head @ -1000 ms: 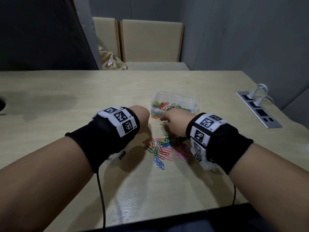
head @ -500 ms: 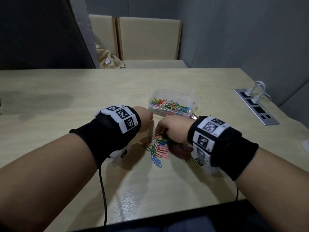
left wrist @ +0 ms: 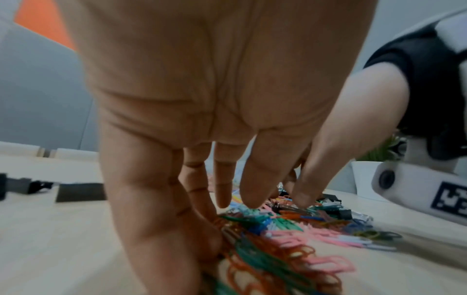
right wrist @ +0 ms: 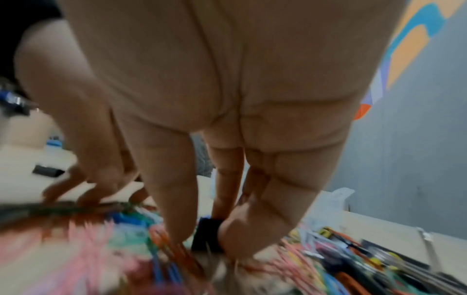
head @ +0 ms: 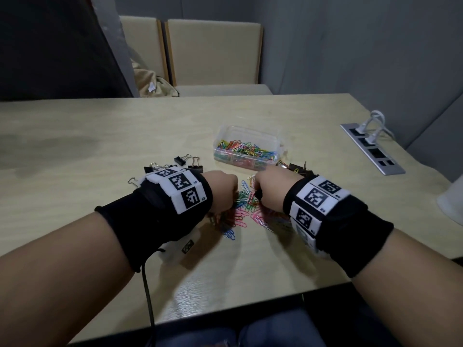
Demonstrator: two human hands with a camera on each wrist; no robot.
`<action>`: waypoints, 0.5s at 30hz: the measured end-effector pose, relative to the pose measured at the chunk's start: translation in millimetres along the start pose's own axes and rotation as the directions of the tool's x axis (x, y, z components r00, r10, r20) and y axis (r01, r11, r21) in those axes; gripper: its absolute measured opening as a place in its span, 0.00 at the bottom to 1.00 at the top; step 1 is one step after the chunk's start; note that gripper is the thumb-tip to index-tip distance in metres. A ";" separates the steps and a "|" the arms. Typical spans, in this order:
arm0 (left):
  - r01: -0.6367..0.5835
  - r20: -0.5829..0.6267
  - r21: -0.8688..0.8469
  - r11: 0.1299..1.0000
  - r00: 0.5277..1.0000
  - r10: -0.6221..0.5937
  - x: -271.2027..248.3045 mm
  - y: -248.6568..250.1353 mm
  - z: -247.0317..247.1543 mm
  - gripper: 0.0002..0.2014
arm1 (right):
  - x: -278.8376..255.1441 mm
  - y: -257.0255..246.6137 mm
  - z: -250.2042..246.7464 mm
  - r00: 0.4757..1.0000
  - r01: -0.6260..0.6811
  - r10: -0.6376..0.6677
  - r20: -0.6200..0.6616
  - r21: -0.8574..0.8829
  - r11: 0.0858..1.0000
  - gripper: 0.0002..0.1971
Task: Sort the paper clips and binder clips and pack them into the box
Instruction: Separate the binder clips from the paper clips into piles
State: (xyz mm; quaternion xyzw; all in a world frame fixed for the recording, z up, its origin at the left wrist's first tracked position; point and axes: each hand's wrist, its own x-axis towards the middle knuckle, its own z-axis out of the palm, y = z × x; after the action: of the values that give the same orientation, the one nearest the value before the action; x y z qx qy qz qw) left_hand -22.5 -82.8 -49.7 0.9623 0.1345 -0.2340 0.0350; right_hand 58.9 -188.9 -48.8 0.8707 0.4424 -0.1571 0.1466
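Note:
A heap of coloured paper clips (head: 244,209) lies on the table between my hands. My left hand (head: 224,194) points its fingers down into the heap (left wrist: 290,235), thumb and forefinger meeting on a few clips, the other fingers straight. My right hand (head: 266,190) pinches a black binder clip (right wrist: 206,235) at the heap's right side; that view is blurred. The clear plastic box (head: 275,144), holding many paper clips, stands just beyond the hands. Loose black binder clips lie left (head: 181,160) and right (head: 297,169) of the box.
A socket panel (head: 375,151) with a white plug is set into the table at the right. A white pot (head: 453,204) stands at the right edge. Two beige chairs (head: 213,53) face the far side. A black cable (head: 147,294) hangs from my left wrist.
My right hand came back from the box to the heap and now pinches a binder clip. My left hand moved down into the heap. The camera shifted, showing binder clips beside the box.

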 end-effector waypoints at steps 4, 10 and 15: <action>0.017 -0.030 -0.050 0.999 0.999 -0.019 -3.8 -5.5 -4.3 0.22 | -0.1 8.9 4.0 0.999 0.002 -0.001 -0.055 0.023 1.000 0.13; 0.013 0.055 -0.038 0.999 0.998 -0.011 -8.6 -10.9 -1.0 0.34 | -1.5 7.8 0.0 0.999 -0.010 0.006 -0.046 -0.088 0.996 0.13; 0.006 0.051 -0.139 0.990 0.999 0.001 -6.7 -14.0 -2.3 0.32 | -2.5 3.8 -3.4 0.994 -0.038 0.033 -0.103 -0.043 0.998 0.14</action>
State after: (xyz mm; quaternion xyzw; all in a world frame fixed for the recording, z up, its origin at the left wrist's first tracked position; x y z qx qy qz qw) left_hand -31.0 -70.7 -44.7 0.9510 0.1509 -0.2485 0.1049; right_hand 61.1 -191.5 -44.3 0.8817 0.4374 -0.0995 0.1462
